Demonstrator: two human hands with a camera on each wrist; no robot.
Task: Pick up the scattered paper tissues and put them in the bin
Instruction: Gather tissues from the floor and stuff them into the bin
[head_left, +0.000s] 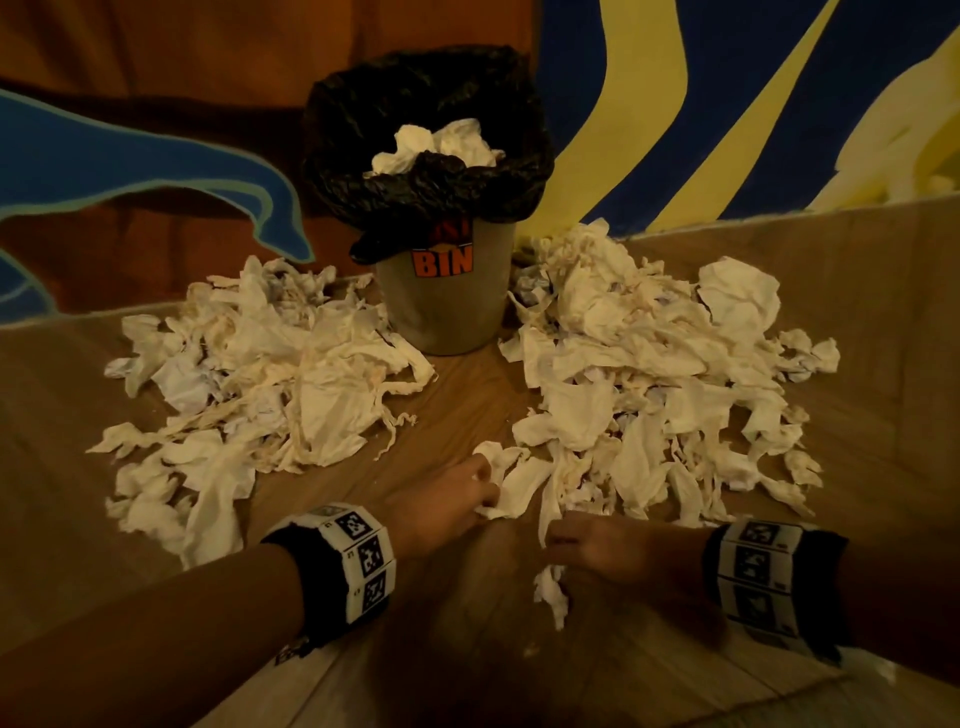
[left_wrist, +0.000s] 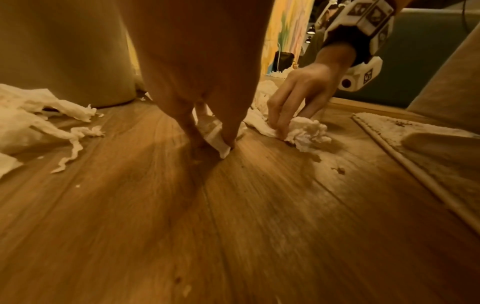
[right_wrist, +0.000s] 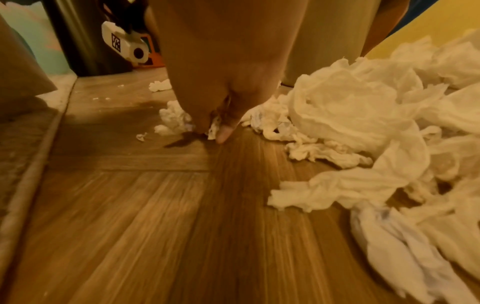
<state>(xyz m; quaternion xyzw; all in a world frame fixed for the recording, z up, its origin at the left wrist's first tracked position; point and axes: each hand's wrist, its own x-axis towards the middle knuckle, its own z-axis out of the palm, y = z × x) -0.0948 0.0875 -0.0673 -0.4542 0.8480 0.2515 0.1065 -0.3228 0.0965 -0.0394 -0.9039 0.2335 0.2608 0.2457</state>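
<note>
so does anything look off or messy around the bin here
Yes. Crumpled tissues lie in two big heaps on the floor, one left and one right of the bin, instead of inside it. The bin already looks full, with tissues mounded above its black liner.

Orange "BIN" label on the bin (head_left: 441, 306)

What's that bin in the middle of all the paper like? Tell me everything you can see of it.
The bin is a round, grey-brown tub that stands upright on the wooden floor, against the painted wall. An orange and black label on its front reads BIN. A crinkled black plastic liner is folded over its rim and hangs down outside. White crumpled tissues already lie in its mouth, near the top. Heaps of tissues lie at its base on both sides. Neither hand touches it.
</note>
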